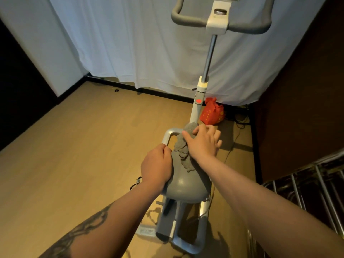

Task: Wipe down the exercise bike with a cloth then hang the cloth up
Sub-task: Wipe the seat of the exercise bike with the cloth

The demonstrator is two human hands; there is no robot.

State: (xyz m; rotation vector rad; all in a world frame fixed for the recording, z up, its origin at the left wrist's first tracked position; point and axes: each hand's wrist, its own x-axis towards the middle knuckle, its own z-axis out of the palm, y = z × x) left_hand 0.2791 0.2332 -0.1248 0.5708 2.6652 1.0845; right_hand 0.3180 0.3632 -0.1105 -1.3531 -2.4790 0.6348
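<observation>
Item, room as recorded from the head view, left to right.

Floor (83, 146): pale wood, running to a white curtain (130, 43) at the far wall.

Left hand (156, 164): lay on the left edge of the saddle (183, 183), fingers curled over that edge and gripping it, apparently to steady the seat.

Exercise bike (200, 90): stood lengthwise away from the person, saddle nearest, grey post rising to the handlebars (186, 20) at the far end. Long axis ran near to far, tilted slightly right.

Cloth (183, 151): grey, bunched, lying along the nose of the saddle toward its front corner, touching the bike frame there. It lay directly under and just left of the right hand's fingers, its length following the saddle's own axis.

Right hand (203, 140): rested on the cloth, fingers spread and only lightly bent, pressing it down rather than pinching it (thumb side toward the left hand). This was the nearer hand to the cloth and the working one.

Red bag (212, 113): on the floor beside the bike post, at the foot of the curtain.

Metal rack (307, 183): at the right edge, unused.

Judgement: wiping was under way at the saddle; post and handlebars lay farther along the same axis, so the stroke would likely carry forward, away from the person. Hanging not yet done.
</observation>
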